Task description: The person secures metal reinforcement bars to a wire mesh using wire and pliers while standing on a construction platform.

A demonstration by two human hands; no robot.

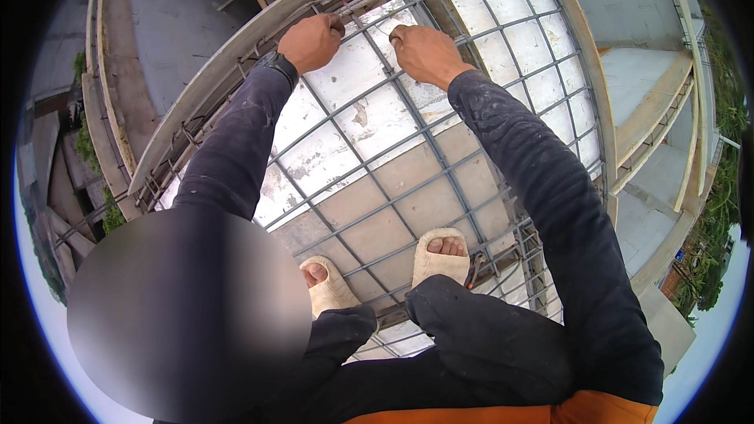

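A grid of steel reinforcing bars [428, 132] spreads beneath both my arms, over white-smeared boards [375, 127]. At its far side my left hand [311, 42] is closed, its fingertips curled by the bars near the edge. Whatever is in those fingers is hidden. To its right, my right hand [426, 56] is also closed, thumb and forefinger pressed together just right of a lengthwise bar. Anything pinched there is too small to make out. A dark watch [280, 65] sits on my left wrist.
My feet in cream slippers [332, 292] stand among the bars. A raised board edge [206, 82] borders the mesh on the left, another [585, 55] on the right. Thicker bundled bars [534, 255] run by my right foot. Lower concrete surfaces [177, 31] lie beyond.
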